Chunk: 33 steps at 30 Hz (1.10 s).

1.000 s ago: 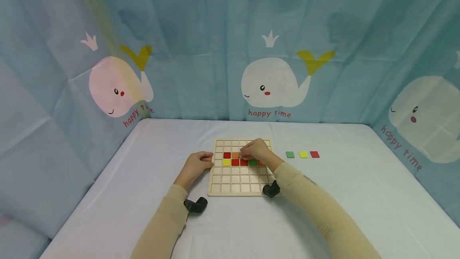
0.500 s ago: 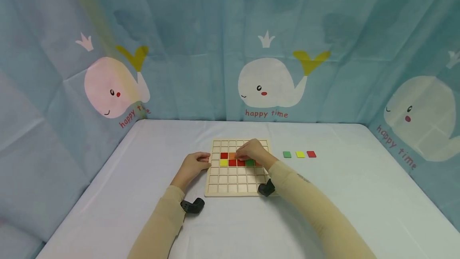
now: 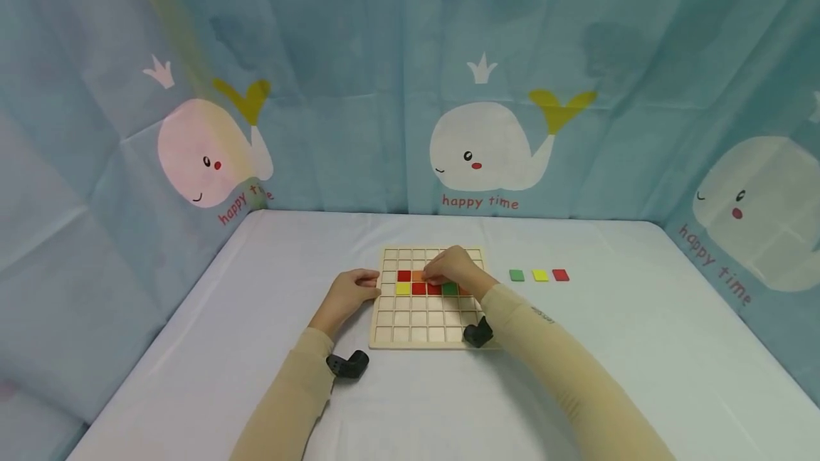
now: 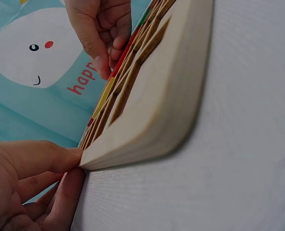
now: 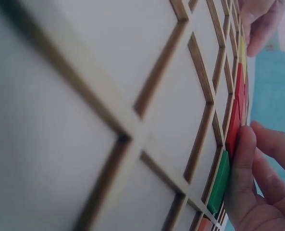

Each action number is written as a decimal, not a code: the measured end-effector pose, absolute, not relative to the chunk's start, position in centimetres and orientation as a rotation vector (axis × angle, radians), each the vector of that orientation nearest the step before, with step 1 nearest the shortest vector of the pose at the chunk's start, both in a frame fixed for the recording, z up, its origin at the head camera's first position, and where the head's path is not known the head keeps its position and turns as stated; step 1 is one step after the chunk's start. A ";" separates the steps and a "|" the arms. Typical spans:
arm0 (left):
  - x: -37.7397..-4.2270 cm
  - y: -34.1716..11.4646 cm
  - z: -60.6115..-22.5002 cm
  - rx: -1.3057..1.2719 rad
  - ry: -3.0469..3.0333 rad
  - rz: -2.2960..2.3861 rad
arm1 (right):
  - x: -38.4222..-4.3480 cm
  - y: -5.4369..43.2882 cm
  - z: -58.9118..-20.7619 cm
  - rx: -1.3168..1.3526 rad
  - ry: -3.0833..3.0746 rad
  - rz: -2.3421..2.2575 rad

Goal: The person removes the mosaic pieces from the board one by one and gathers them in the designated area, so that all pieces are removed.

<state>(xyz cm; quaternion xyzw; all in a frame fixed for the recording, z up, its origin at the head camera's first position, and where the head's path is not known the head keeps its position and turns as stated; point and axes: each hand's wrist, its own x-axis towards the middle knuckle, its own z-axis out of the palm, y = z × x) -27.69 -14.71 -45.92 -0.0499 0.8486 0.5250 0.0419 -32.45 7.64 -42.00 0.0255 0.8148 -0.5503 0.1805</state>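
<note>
A square wooden grid board (image 3: 410, 319) lies on the table with coloured tiles in its cells. A red tile (image 3: 404, 276) and an orange tile (image 3: 418, 276) sit in the farther row. Nearer are a yellow tile (image 3: 403, 289), red tiles (image 3: 419, 289) and a green tile (image 3: 450, 289); another orange one is partly covered. My left hand (image 3: 346, 297) grips the board's left edge, thumb and fingers against the rim in the left wrist view. My right hand (image 3: 453, 267) bends its fingertips down beside the farther orange tile. Whether they pinch a tile is hidden.
Right of the board lie a loose green tile (image 3: 517, 275), a yellow tile (image 3: 541, 275) and a red tile (image 3: 560, 275) in a row. White cloth (image 3: 410, 404) covers the table. A blue whale-print curtain (image 3: 320, 91) hangs behind and at both sides.
My right hand has shifted slightly left, its fingertips now covering more of the farther orange tile's right side. The left hand stays on the board's edge. The loose tiles have not moved.
</note>
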 end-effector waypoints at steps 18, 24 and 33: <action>-27.9 -14.9 -46.0 -0.152 2.594 1.596 | -32.2 6.6 -41.6 0.119 2.317 -1.613; -28.0 -15.0 -45.8 -0.158 2.606 1.589 | -32.3 6.4 -41.5 0.120 2.309 -1.638; -27.6 -14.8 -45.7 -0.161 2.603 1.583 | -31.8 7.5 -41.7 0.116 2.281 -1.660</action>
